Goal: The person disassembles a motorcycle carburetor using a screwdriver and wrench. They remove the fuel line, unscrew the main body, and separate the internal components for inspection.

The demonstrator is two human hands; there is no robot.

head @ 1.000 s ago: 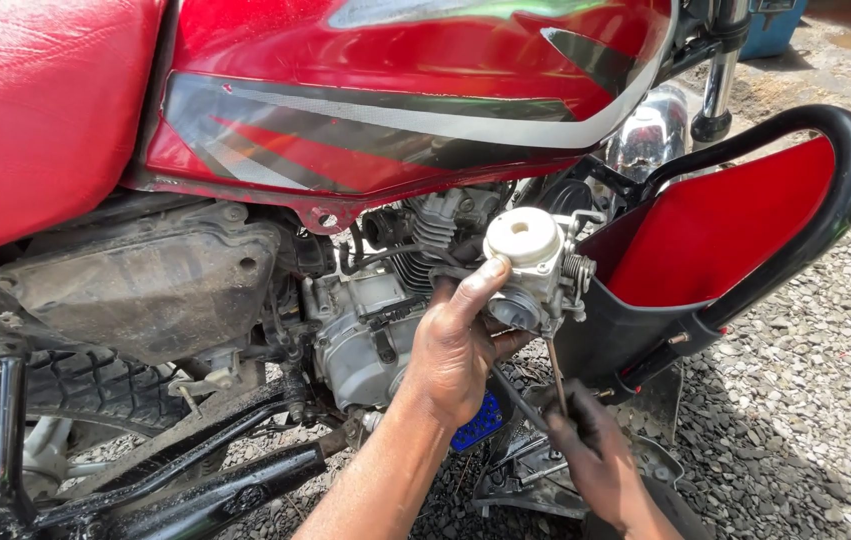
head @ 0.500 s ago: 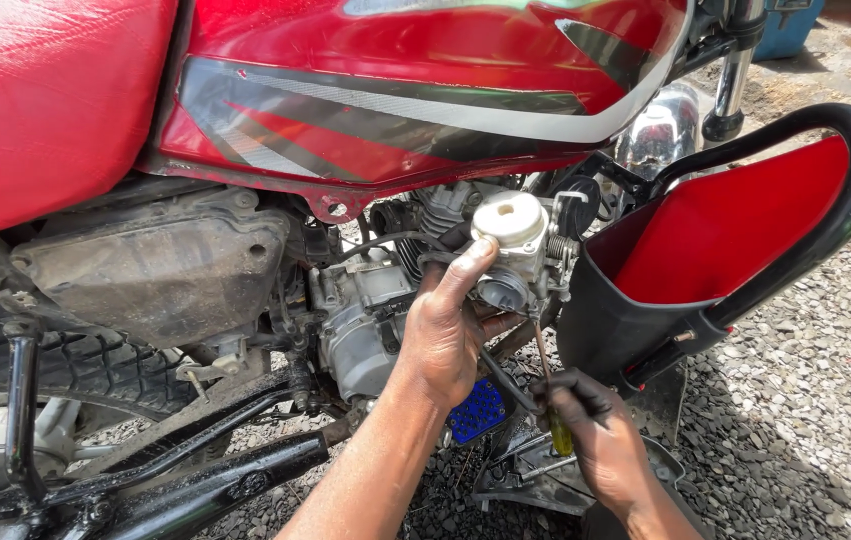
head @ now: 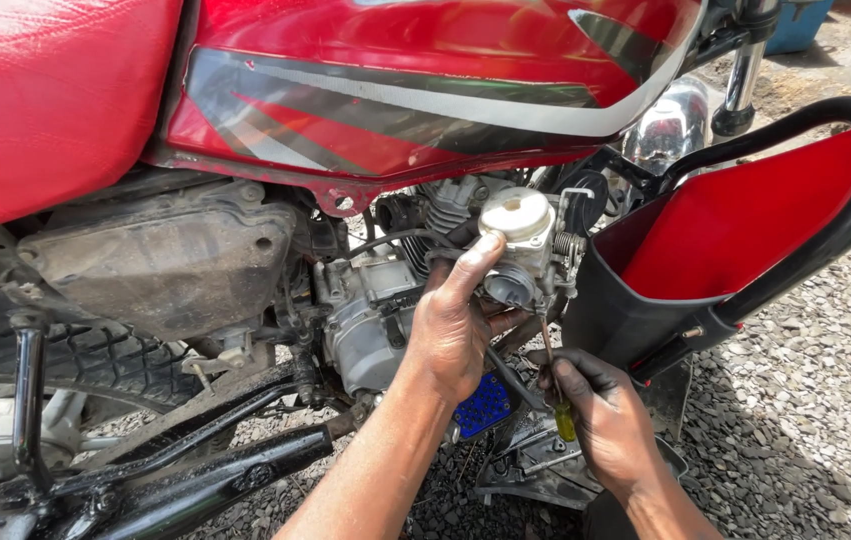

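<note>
Sunlit grey gravel ground outdoors

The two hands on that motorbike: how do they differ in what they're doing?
The left hand grips the pale carburetor, thumb up against its side; the right hand holds a yellow-handled screwdriver. The left sits higher, by the engine; the right lower, its tool pointing up. Both are bare and greasy.

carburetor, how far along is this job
Done: the carburetor sits beside the engine, clear of the red tank. In hand: the left hand has a grip on its body while the right hand holds a screwdriver pointing up at its underside. Left: whatever that screwdriver is turning; the pictures don't show whether the carburetor is fully fixed in place.
</note>
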